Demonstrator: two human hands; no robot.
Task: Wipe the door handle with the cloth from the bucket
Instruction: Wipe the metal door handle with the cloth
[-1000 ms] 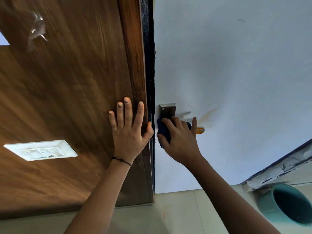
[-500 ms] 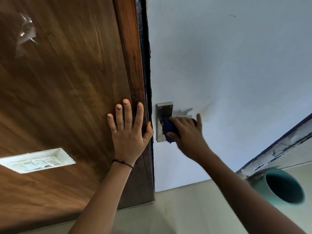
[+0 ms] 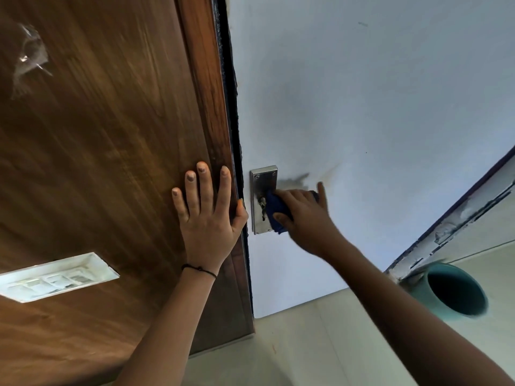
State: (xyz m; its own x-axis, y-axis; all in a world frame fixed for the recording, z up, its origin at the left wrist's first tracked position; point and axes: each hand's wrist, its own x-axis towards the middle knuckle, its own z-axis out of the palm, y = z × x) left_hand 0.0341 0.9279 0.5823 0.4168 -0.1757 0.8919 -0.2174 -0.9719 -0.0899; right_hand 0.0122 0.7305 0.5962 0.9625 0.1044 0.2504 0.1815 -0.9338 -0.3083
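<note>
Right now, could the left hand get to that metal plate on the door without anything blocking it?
Probably yes. The left hand lies flat on the wooden panel just beside the metal plate; only the right hand with the blue cloth covers part of it.

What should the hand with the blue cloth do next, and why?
Probably slide the blue cloth outward along the handle toward its free end. The right hand has it wrapped round the lever right beside the metal plate, so the outer stretch, hidden under the hand, likely remains to be wiped. The left hand lies flat on the wooden panel, bracing.
</note>
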